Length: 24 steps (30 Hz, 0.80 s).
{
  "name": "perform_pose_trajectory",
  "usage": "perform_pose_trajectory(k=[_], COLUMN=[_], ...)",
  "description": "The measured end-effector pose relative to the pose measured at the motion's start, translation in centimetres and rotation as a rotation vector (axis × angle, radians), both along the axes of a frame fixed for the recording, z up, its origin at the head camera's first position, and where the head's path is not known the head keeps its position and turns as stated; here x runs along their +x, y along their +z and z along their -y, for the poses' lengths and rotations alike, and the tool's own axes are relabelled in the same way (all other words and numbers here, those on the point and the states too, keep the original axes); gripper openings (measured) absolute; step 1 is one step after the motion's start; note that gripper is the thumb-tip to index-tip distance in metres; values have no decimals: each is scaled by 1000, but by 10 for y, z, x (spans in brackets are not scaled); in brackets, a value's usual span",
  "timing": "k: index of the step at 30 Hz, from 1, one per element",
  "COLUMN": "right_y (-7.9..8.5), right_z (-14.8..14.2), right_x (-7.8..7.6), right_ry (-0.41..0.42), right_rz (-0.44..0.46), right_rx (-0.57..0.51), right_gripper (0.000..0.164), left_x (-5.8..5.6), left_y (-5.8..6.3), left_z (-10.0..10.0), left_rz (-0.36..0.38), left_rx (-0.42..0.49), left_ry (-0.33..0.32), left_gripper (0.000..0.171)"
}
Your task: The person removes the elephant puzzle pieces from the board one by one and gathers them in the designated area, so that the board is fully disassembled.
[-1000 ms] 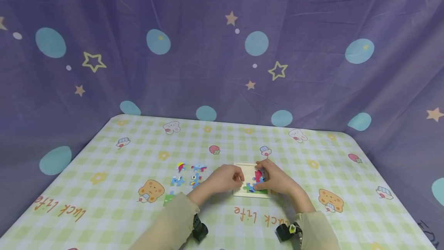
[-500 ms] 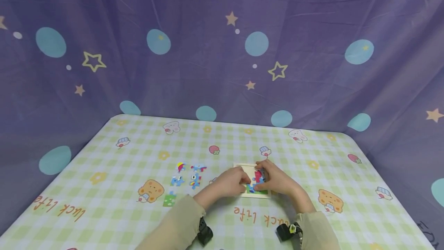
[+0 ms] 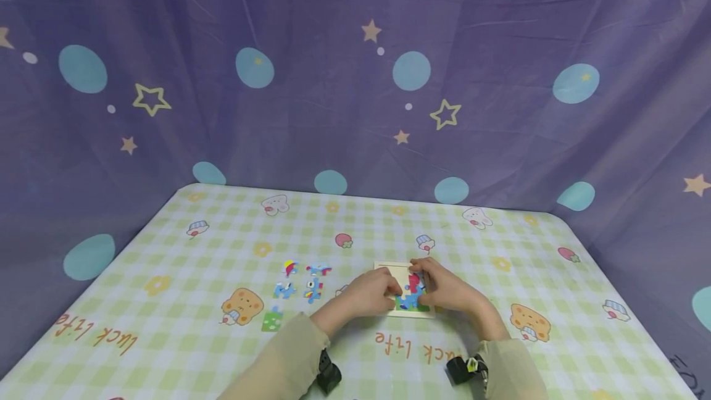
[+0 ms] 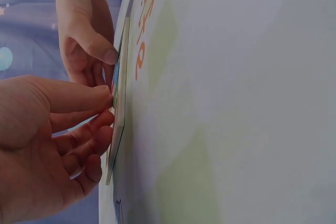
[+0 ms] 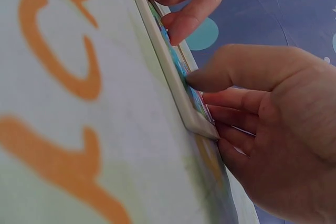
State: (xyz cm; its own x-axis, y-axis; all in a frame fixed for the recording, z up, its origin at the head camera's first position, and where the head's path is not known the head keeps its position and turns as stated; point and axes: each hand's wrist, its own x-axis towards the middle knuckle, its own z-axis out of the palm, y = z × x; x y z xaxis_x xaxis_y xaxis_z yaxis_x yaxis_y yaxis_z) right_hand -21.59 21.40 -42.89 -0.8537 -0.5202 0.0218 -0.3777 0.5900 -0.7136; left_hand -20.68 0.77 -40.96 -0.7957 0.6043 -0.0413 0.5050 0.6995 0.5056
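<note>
A shallow pale wooden puzzle tray [image 3: 401, 273] lies on the table. Blue, red and green jigsaw pieces [image 3: 413, 294] fill its near right part, while bare wood shows at the far left. From the left, my left hand [image 3: 371, 292] reaches over the tray; in the left wrist view its thumb and index finger pinch at a green-edged puzzle piece [image 4: 114, 99], mostly hidden by the fingertips. My right hand [image 3: 449, 286] grips the tray's right side. In the right wrist view its thumb [image 5: 205, 78] is bent close over the pieces and the other fingers lie along the rim.
Several loose puzzle pieces lie left of the tray, among them a red and yellow one [image 3: 291, 267], a blue one with an eye [image 3: 313, 289] and a green one [image 3: 272, 320]. A checked cloth [image 3: 211, 264] covers the table; a purple curtain [image 3: 333, 110] hangs behind.
My left hand has moved right, further over the tray, up to the placed pieces. My right thumb has drawn back slightly to the right, uncovering more of the blue piece.
</note>
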Motion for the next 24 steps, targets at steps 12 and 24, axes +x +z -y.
perform_pose_trajectory(k=[12, 24], right_y=[-3, 0], right_z=[-5, -7], right_x=[-2, -1], right_ry=[27, 54], right_rz=[23, 51], right_rx=[-6, -8], right_gripper=[52, 53], left_x=[0, 1], left_y=[-2, 0], left_z=[-1, -4], left_rz=[-4, -2], left_rx=[16, 29], left_ry=[3, 37], left_gripper=[20, 15])
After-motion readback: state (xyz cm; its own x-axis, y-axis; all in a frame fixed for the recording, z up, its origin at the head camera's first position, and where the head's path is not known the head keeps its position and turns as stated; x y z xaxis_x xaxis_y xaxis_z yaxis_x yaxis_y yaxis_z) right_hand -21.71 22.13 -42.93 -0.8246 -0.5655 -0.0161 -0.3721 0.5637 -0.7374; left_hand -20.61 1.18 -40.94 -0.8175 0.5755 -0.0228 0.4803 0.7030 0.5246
